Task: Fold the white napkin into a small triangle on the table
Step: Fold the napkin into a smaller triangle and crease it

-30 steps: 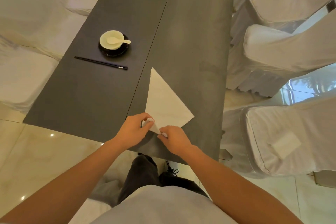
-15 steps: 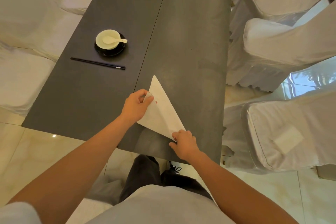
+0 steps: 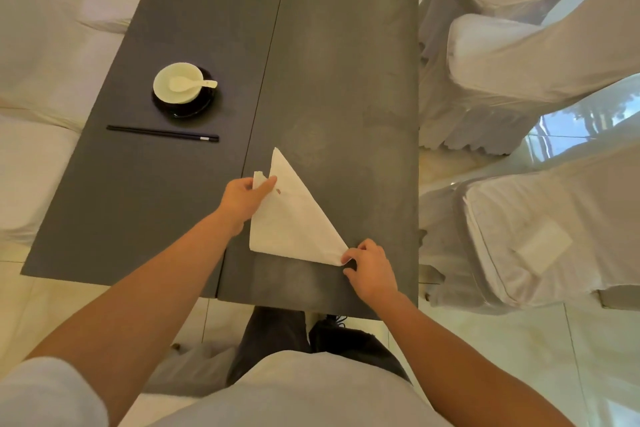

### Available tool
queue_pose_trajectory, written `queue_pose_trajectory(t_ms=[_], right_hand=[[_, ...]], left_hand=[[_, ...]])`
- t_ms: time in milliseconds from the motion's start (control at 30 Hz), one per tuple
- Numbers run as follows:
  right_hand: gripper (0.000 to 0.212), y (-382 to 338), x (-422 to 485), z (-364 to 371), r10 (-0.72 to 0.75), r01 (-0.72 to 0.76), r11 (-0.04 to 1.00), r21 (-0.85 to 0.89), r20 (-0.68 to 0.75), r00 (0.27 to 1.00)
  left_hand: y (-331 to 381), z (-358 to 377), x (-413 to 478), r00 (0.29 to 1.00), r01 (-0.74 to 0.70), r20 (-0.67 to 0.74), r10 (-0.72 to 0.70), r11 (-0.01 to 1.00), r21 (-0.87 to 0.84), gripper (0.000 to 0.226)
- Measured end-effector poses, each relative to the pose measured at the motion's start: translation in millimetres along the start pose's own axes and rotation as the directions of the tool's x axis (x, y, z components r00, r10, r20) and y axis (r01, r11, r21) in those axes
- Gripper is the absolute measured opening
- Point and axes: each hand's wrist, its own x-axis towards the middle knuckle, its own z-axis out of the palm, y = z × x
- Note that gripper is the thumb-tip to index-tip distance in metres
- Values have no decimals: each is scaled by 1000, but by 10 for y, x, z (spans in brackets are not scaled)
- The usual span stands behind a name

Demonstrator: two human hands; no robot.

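1. Left hand (image 3: pixel 242 199) pinches a loose corner of the white napkin (image 3: pixel 294 218) between thumb and fingers and holds it raised a little off the cloth, just beside the napkin's far tip.
2. Right hand (image 3: pixel 372 269) has its fingers curled at the napkin's near right corner and seems to pinch that point against the table (image 3: pixel 346 80).
3. The napkin lies as a long triangle on the dark grey table, in front of the person and not far from the near edge. Its tip points away, and its left side runs beside a seam in the tabletop.
4. Well apart to the left stand a pale bowl (image 3: pixel 178 82) with a spoon (image 3: pixel 192 83) in it, on a dark saucer (image 3: pixel 194 107), and black chopsticks (image 3: pixel 162 133).
5. Chairs in white covers (image 3: pixel 519 55) line the right side.
6. Likely risk: the raised corner lands off the tip, so the edges do not meet and the triangle comes out crooked.
7. A second risk: the right hand's hold slips on the smooth top, and the whole cloth swings or slides toward the near edge as the left hand pulls.
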Motion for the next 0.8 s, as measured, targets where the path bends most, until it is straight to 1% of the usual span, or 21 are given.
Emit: queue_pose_trajectory(t_ms=[67, 133, 200, 267, 433, 533, 633, 800], right_hand=[[20, 21, 10, 4, 9, -8, 1000, 26, -7, 1000], [21, 38, 16, 11, 5, -4, 999, 44, -16, 1000], [23, 62, 21, 22, 2, 0, 998, 57, -25, 1000], [26, 89, 24, 30, 5, -3, 997, 76, -32, 999], [28, 117, 48, 31, 39, -35, 988, 149, -25, 999], [27, 141, 84, -16, 69, -68, 983, 170, 5, 998], [23, 181, 119, -63, 63, -66, 983, 171, 21, 998], [17, 169, 178, -89, 112, -110, 970, 217, 4, 994]], left_hand=[[-92, -24, -4, 992, 40, 115, -45, 998, 46, 28], [-183, -42, -9, 978, 63, 190, -80, 993, 96, 25], [-223, -67, -23, 969, 55, 229, -95, 983, 174, 27], [-213, -114, -35, 961, 17, 265, -81, 972, 236, 27], [38, -227, -76, 934, -94, 355, 35, 984, 151, 23], [143, -240, -32, 922, -146, 382, 71, 974, 172, 19], [177, -210, 52, 922, -151, 379, 75, 973, 173, 22], [192, -56, 218, 953, -128, 292, 77, 979, 160, 18]])
